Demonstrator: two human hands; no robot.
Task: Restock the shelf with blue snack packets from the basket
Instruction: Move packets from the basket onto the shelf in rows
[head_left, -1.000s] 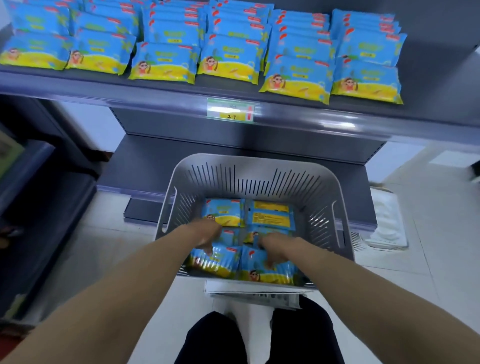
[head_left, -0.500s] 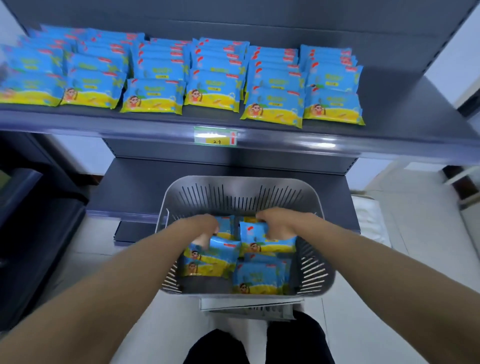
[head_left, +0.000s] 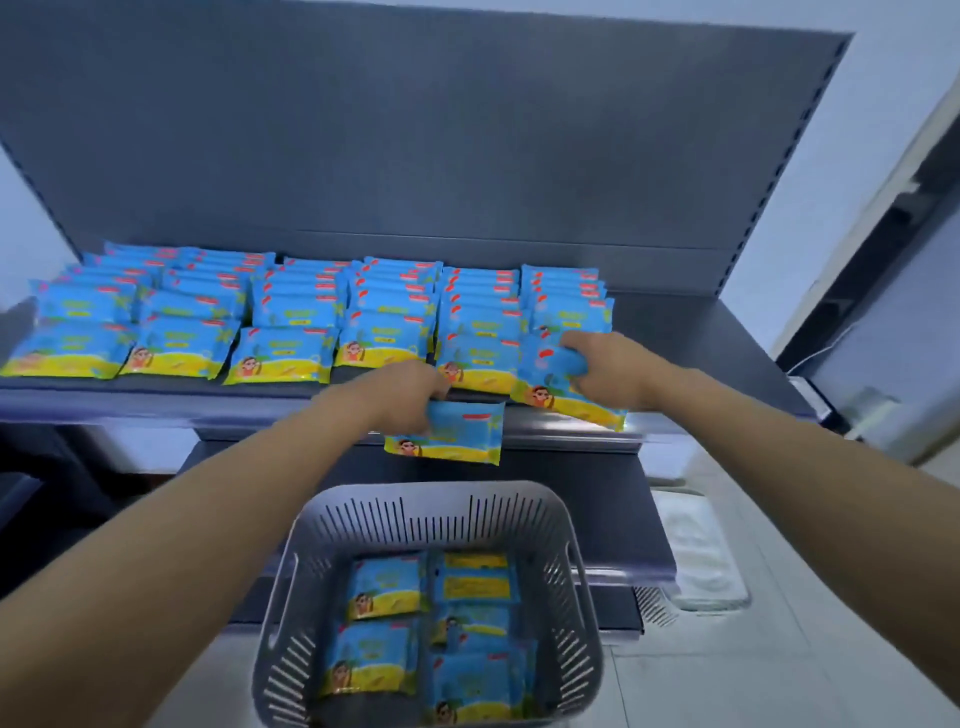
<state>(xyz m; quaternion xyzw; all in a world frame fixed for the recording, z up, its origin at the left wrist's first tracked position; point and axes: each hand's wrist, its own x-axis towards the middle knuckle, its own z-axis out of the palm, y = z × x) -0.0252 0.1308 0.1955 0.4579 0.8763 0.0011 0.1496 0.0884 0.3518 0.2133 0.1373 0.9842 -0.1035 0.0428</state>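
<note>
The left hand (head_left: 410, 400) is gripping one blue snack packet (head_left: 457, 434) by its left end, just in front of the shelf lip (head_left: 156, 410), probably waiting its turn. The right hand (head_left: 608, 371) is clamping a second packet (head_left: 556, 384) over the near end of the rightmost row (head_left: 566, 306), seemingly to extend it. Both packets are showing blue tops, yellow bases and a cartoon figure. Spare packets (head_left: 384, 587) are lying in the grey basket (head_left: 426, 499) below.
</note>
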